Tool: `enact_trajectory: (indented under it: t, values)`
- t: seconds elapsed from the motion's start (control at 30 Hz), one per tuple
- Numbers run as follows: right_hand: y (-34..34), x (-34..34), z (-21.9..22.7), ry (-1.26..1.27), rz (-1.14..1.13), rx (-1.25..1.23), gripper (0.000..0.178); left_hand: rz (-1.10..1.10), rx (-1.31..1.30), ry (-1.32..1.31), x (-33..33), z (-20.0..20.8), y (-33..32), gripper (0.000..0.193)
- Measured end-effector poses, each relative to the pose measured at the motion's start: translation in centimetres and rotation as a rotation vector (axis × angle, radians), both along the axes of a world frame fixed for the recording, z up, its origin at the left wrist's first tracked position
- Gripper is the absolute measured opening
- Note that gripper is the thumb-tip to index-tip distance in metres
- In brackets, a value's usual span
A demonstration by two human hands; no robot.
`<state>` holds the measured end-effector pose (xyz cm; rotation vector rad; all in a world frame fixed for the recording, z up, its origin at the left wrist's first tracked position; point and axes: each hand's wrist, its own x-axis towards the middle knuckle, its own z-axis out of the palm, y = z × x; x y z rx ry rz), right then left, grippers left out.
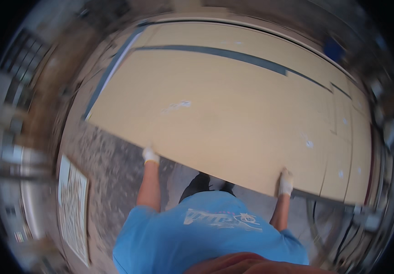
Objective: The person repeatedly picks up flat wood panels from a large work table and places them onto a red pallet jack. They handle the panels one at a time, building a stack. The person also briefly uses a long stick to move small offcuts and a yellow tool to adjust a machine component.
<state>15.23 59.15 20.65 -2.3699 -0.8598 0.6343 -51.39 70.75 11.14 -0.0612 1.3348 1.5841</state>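
A large tan board [206,109] lies in front of me, with a few small pale labels on its face. Its near edge slants down from left to right. My left hand [150,155], in a white glove, grips that edge left of my body. Close to the board's near right corner, my right hand [286,182], also in a white glove, closes on the board; the fingers are partly blurred. Under and beyond it, more tan panels [270,43] lie on a blue-grey surface [210,51] that shows as a strip between them.
Narrower tan panels [343,150] lie to the right on the same table. At the lower left a pale framed panel [74,208] stands near the floor [110,178]. Cables [343,239] run at the lower right. A blue container-like object [333,49] is beyond the far right edge.
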Motion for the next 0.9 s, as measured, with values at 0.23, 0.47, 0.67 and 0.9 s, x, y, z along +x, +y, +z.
enact_trajectory:
  t: [0.23,0.47,0.67,0.9]
  values:
    - [-8.8,6.5,-0.3,-0.23,0.105,-0.164,0.046,-0.014,0.117,-0.155,8.4,-1.8,-13.3,0.04]
    - [-15.9,6.4,-1.2,-0.385,0.027,-0.554,0.056,-0.208,-0.077,-0.548,14.8,-2.2,-27.0,0.053]
    - [-12.6,1.8,-0.8,-0.54,0.259,-0.465,0.057,-0.077,0.005,-0.746,12.6,-2.0,-32.8,0.061]
    - [9.9,1.0,-6.9,-0.594,0.643,-0.06,0.052,0.383,-0.222,-0.291,7.9,-7.3,-28.2,0.075]
